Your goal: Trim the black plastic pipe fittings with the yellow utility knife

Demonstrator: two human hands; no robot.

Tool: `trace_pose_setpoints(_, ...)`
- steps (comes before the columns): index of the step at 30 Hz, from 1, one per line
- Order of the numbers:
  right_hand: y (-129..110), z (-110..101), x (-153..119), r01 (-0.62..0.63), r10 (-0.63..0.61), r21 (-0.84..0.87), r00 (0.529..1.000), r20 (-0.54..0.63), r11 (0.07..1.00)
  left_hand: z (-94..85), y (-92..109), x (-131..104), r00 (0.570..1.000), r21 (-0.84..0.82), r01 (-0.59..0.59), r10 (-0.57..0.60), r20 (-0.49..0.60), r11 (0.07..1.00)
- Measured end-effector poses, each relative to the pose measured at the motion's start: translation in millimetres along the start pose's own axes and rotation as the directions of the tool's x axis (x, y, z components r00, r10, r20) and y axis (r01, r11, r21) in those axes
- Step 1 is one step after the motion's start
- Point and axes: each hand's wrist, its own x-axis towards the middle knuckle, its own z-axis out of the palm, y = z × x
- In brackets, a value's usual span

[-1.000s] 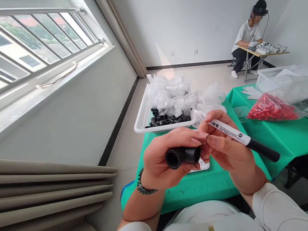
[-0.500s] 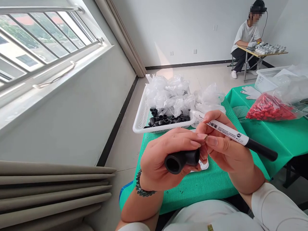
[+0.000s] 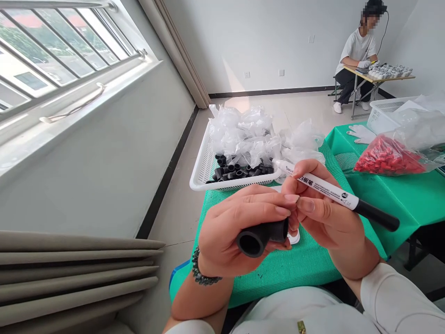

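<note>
My left hand [image 3: 229, 232] is wrapped round a black pipe fitting [image 3: 262, 236], whose round open end faces me. A white whiteboard marker [image 3: 323, 188] with a black end slants across my right hand [image 3: 323, 208], held between its fingers. The fingertips of both hands meet just above the fitting. Beneath them a small white object [image 3: 295, 237] shows in part on the green table cover [image 3: 278, 273]. Whatever the touching fingertips pinch is too small to make out.
Beyond my hands, a white basket [image 3: 198, 171] holds black fittings [image 3: 236, 171] and clear plastic bags [image 3: 239, 132]. To the right are a bag of red parts [image 3: 389, 155], a white glove [image 3: 362, 133] and another basket [image 3: 380, 116]. A person [image 3: 359, 51] sits at a far table.
The fitting in my left hand has tilted slightly, its open end a little lower. My right hand keeps the marker in nearly the same place. The view has shifted slightly.
</note>
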Motion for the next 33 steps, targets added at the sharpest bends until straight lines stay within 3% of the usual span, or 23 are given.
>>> trace_pose_setpoints(6,0.8,-0.4,-0.9,0.000,0.000,-0.027,1.000,0.006,1.000,-0.5,-0.4,0.2,1.000,-0.026,0.008,-0.009,-0.008,1.000)
trace_pose_setpoints(10,1.4,1.0,-0.3,-0.008,0.008,0.006,1.000,0.010,1.000,-2.2,-3.8,-0.8,0.997,-0.039,-0.069,0.070,0.018,0.997)
trace_pose_setpoints(18,0.9,1.9,-0.7,-0.036,0.035,0.032,0.999,0.027,0.999,-6.3,-9.2,-3.7,0.996,0.066,-0.092,0.092,0.014,0.994)
trace_pose_setpoints(23,0.9,2.3,0.3,-0.007,0.005,0.049,0.999,0.040,0.999,-7.6,-8.3,5.4,0.983,0.100,-0.178,0.172,0.057,0.979)
trace_pose_setpoints(33,6.5,3.9,2.1,0.070,-0.071,-0.041,0.997,-0.025,0.997,-6.6,-3.4,6.2,0.973,0.127,-0.228,0.221,0.064,0.965)
